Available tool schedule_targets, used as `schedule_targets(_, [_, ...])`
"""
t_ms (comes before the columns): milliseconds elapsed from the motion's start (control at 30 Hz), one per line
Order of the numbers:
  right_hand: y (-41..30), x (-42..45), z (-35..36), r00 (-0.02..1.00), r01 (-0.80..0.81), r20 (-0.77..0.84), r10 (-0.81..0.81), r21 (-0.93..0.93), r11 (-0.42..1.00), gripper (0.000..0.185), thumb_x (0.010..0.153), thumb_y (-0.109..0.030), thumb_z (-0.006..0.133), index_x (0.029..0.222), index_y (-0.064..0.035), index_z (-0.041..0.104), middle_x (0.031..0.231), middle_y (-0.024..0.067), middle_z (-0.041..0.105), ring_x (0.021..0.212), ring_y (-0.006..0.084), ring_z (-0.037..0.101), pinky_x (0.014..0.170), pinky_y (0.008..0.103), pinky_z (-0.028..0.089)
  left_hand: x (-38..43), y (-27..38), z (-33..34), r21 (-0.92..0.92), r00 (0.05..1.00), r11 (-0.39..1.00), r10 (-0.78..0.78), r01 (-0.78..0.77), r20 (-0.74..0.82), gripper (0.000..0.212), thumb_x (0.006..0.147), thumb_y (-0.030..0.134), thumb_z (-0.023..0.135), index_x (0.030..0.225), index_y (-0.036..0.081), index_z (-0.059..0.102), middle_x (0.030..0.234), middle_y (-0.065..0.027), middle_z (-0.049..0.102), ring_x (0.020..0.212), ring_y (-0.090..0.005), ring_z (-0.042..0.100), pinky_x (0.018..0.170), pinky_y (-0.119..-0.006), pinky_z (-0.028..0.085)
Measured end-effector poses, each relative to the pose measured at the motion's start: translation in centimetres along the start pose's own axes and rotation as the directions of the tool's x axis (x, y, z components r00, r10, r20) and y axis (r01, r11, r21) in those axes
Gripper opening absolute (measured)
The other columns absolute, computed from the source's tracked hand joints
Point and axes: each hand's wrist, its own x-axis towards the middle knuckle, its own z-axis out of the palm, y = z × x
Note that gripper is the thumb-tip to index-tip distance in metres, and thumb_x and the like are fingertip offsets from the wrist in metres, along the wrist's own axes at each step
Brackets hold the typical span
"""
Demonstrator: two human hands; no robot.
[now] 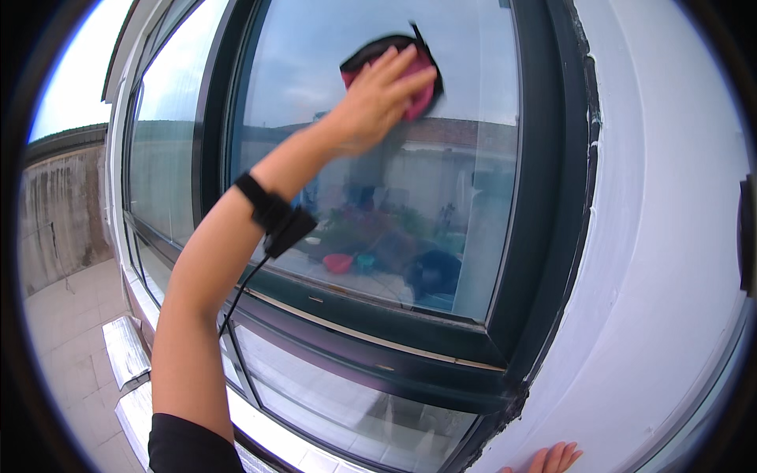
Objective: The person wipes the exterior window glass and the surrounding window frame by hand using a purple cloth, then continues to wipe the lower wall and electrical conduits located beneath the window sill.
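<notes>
My left hand (381, 97) presses a pink and black cleaning cloth or pad (421, 106) against the upper part of a window pane (366, 195), its fingers spread over the pad. Hand and pad are slightly blurred. A black strap with a small device (278, 216) and a cable is worn on the left forearm. At the bottom right edge, the fingers of my right hand (556, 458) rest against the white wall (627, 331); the rest of that hand is cut off.
A dark window frame (544, 195) surrounds the pane, with rough sealant along the wall. Below is a lower glass panel (355, 408). Silvery wrapped pieces (125, 352) lie at lower left, above a tiled floor (77, 331). A concrete wall (62, 219) stands beyond. The pane shows reflections.
</notes>
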Motion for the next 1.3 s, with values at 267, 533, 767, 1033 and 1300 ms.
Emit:
schedule_targets(267, [-0.3,0.4,0.3,1.0,-0.002,0.014,0.001,0.055,0.999,0.061,0.084,-0.043,0.056,0.126,0.0012,0.047,0.136,0.0244,0.039,0.13,0.0466,0.028,0.108,0.0613,0.011,-17.1,10.4,-2.2,-0.138,0.802,0.974,0.227,-0.18,0.552,0.066,0.079,0.008,0.061,0.138,0.028,0.038,0.148,-0.0092,0.026,0.138,-0.0312,0.021,0.11,-0.049,0.021])
schedule_targets(533, [0.4,0.2,-0.2,1.0,0.014,0.003,-0.014,-0.011,1.0,0.057,0.084,-0.042,0.055,0.122,0.0002,0.05,0.133,0.0241,0.042,0.129,0.0461,0.03,0.108,0.0602,0.012,-5.6,5.4,-0.7,0.045,0.927,0.972,0.204,-0.23,0.316,0.071,0.074,0.0,0.062,0.137,0.024,0.038,0.146,-0.0198,0.028,0.135,-0.036,0.027,0.11,-0.048,0.025])
schedule_targets(767, [-0.2,0.3,0.6,0.999,0.029,-0.039,-0.027,0.062,0.998,0.053,0.084,-0.042,0.055,0.118,-0.0008,0.054,0.13,0.024,0.045,0.128,0.0458,0.032,0.108,0.0601,0.013,10.3,-3.7,-0.7,0.079,0.979,0.981,-0.169,0.178,-0.11,0.047,0.091,0.015,0.042,0.138,0.014,0.038,0.146,-0.0236,0.024,0.132,-0.0456,0.025,0.106,-0.05,0.027])
schedule_targets(1033, [-0.1,0.0,0.3,0.999,0.02,-0.028,-0.019,0.044,0.999,0.052,0.084,-0.041,0.055,0.118,-0.0006,0.054,0.129,0.0244,0.046,0.128,0.0466,0.032,0.108,0.0602,0.012,2.9,5.5,0.6,-0.007,0.995,0.996,0.092,-0.092,-0.023,0.054,0.089,0.004,0.043,0.14,0.021,0.036,0.149,-0.0161,0.022,0.139,-0.0358,0.016,0.112,-0.049,0.017])
schedule_targets(1300, [-0.1,0.4,0.5,0.999,0.023,-0.034,-0.021,0.064,0.998,0.053,0.085,-0.041,0.055,0.12,-0.0003,0.053,0.131,0.0242,0.045,0.129,0.0459,0.031,0.109,0.0597,0.013,-12.4,13.3,-1.0,-0.295,0.781,0.905,0.417,-0.308,0.464,0.06,0.08,0.007,0.056,0.136,0.022,0.041,0.149,-0.0067,0.025,0.139,-0.0284,0.021,0.11,-0.047,0.022])
